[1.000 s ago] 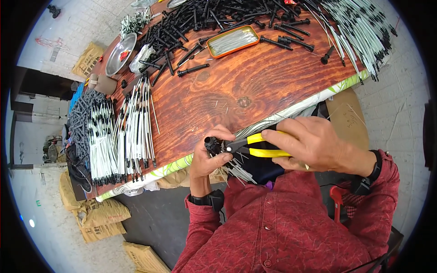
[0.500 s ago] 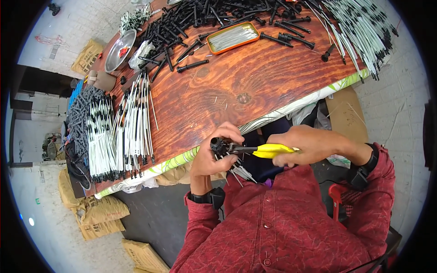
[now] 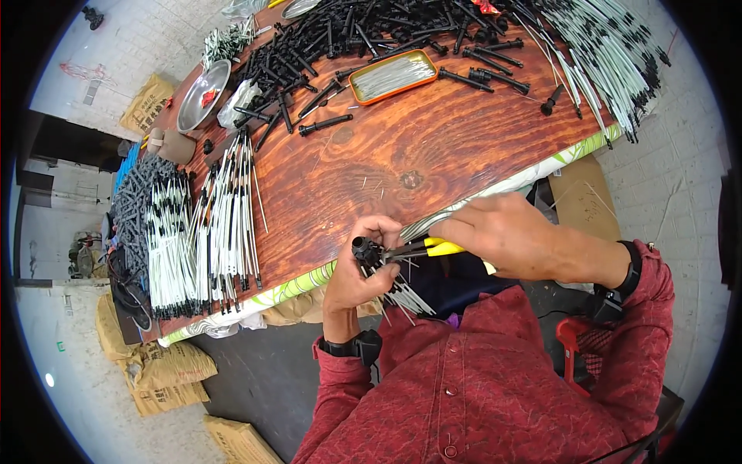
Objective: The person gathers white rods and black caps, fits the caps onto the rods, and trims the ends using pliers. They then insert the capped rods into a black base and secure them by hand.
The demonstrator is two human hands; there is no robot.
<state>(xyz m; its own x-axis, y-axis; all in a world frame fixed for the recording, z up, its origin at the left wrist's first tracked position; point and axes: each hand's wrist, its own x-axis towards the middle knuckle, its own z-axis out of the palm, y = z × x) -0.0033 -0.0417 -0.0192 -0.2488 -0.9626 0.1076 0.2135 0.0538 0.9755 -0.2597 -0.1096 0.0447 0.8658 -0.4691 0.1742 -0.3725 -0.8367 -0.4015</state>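
Just off the near edge of the table, over the lap, the left hand [image 3: 357, 271] closes its fingers around a small black plastic fitting [image 3: 362, 249] and a fan of thin white wires [image 3: 402, 295] hanging below it; the right hand [image 3: 506, 233] grips the yellow-handled pliers [image 3: 433, 247], fingers wrapped and pressed together on the handles, the tip meeting the fitting. Whether the plier tips are biting down is too small to tell. Judging by how things lie, this one piece is in mid-assembly, and the work as a whole looks partly done: bundled rows of white rods with black ends [image 3: 189, 240] lie stacked at the left of the reddish-brown varnished wooden tabletop [image 3: 386, 162], another sheaf of white rods [image 3: 610, 54] lies at the far right, while a large heap of loose black plastic sticks [image 3: 340, 39] farther back seems untouched. Near it sit an orange shallow tray of thin metal pins [image 3: 392, 76] and a round steel bowl [image 3: 202, 94]. Beyond the table, tan sacks [image 3: 158, 371] rest on a pale concrete floor [image 3: 62, 402]
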